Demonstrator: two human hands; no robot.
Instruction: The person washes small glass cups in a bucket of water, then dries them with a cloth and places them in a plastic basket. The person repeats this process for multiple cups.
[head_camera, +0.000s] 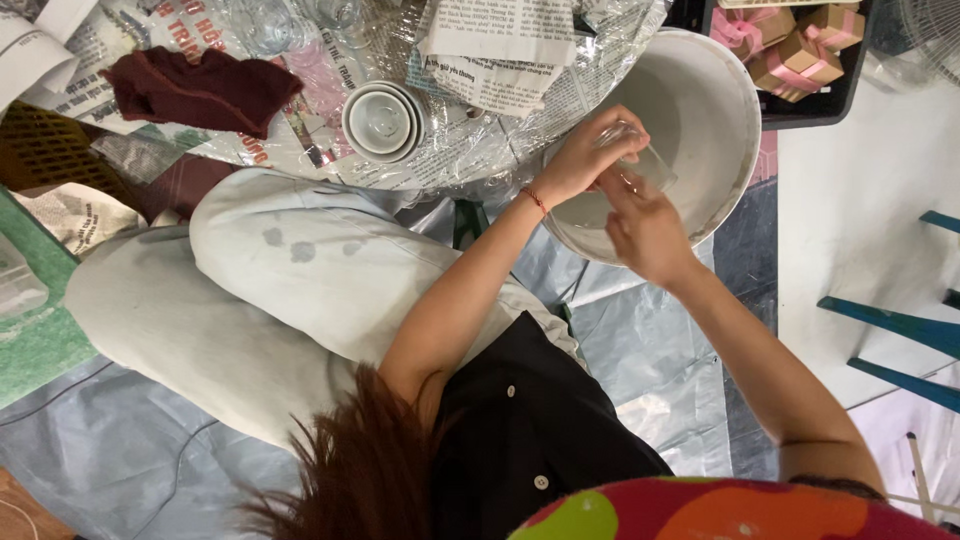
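We see our left hand (585, 160) and right hand (645, 225) both gripping a clear, smooth drinking glass (640, 160), over the round white basin (735, 110), stacked ceramic bowls (382, 122) at nine o'clock, crinkled newspaper (500, 60) beyond

I am looking down at what is probably a home floor being used as a small packing or washing spot. Newspaper under clear plastic (480, 120) is covering the ground, a large white basin (720, 90) is sitting beside it, stacked small bowls (382, 122) are waiting, and a tray of ribboned gift boxes (795, 50) is lying nearby.
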